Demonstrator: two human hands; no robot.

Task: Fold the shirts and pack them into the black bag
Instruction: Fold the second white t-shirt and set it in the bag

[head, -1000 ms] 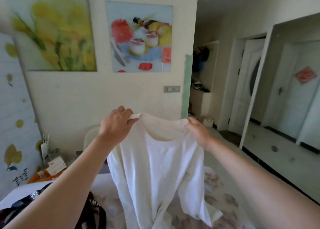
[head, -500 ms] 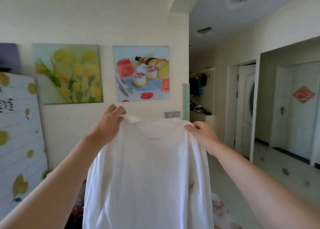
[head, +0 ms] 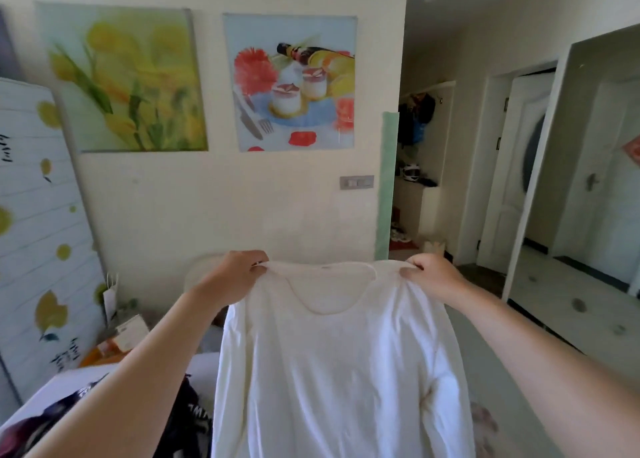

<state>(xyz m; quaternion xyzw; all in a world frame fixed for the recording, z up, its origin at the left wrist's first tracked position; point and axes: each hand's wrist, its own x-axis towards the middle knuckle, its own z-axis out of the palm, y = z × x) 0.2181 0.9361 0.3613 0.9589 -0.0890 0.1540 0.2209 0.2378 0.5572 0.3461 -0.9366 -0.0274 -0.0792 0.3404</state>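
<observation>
A white long-sleeved shirt (head: 339,371) hangs spread out in front of me, its neckline facing me and its sleeves dangling at the sides. My left hand (head: 235,275) pinches the left shoulder seam. My right hand (head: 433,277) pinches the right shoulder seam. Both hands hold the shirt up in the air at the same height. A dark garment or bag with white lettering (head: 188,412) lies on the table at the lower left, partly hidden by my left arm and the shirt.
A white table (head: 69,385) lies below at the left, with boxes and a paper bag (head: 110,298) behind it. A wall with two pictures stands ahead. A flower-patterned cloth (head: 485,423) shows at the lower right. A hallway with doors opens to the right.
My hands have moved apart, stretching the shoulders wider, and the neckline now shows clearly. The view has tilted down, so the table and dark item are back in sight.
</observation>
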